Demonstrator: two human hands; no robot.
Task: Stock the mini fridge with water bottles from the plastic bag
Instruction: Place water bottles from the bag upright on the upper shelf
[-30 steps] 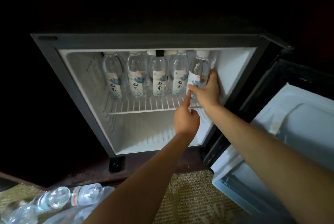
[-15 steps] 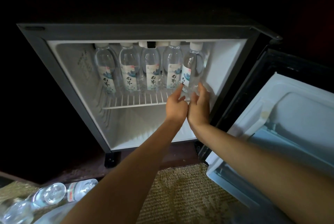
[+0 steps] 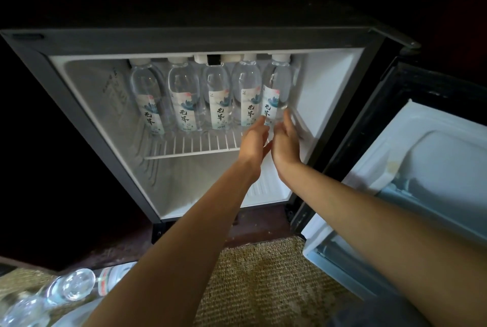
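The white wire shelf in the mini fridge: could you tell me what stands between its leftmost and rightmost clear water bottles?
In the head view, three more labelled clear bottles stand upright between the leftmost bottle and the rightmost bottle.

Five upright bottles (image 3: pixel 184 99) fill the back of the wire shelf (image 3: pixel 189 146) from left to right, leaving you only its bare front strip. Below the shelf, the fridge's lower compartment (image 3: pixel 200 184) stands open for your reach. The door (image 3: pixel 421 181) swung wide on the right and loose bottles (image 3: pixel 71 284) on the floor at lower left hem in both sides.
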